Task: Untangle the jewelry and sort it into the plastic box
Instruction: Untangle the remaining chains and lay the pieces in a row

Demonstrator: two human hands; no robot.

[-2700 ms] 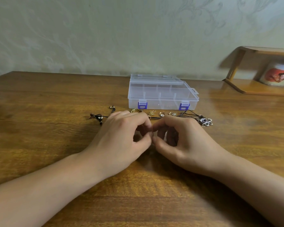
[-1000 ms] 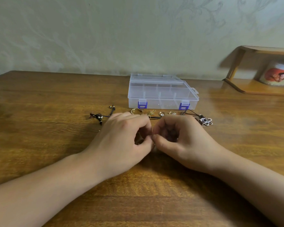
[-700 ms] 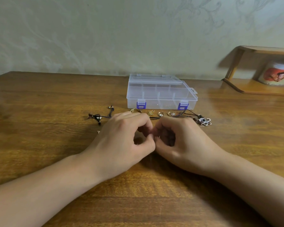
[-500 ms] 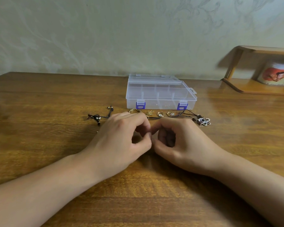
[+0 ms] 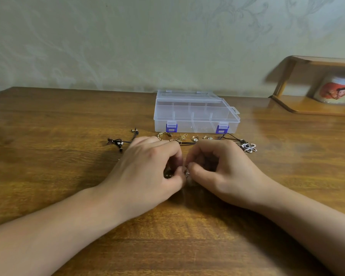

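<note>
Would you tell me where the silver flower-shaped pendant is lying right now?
In the head view the silver flower-shaped pendant lies on the table, right of the right hand and just in front of the plastic box's right corner.

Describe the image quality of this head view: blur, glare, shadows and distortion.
Head view: soft, dim indoor light; the left hand and right hand cast soft shadows on the table. The small piece they pinch is blurred. A pale sheen lies right of the plastic box. The wide lens bends the table's far edge; the shelf looks smeared.
</note>
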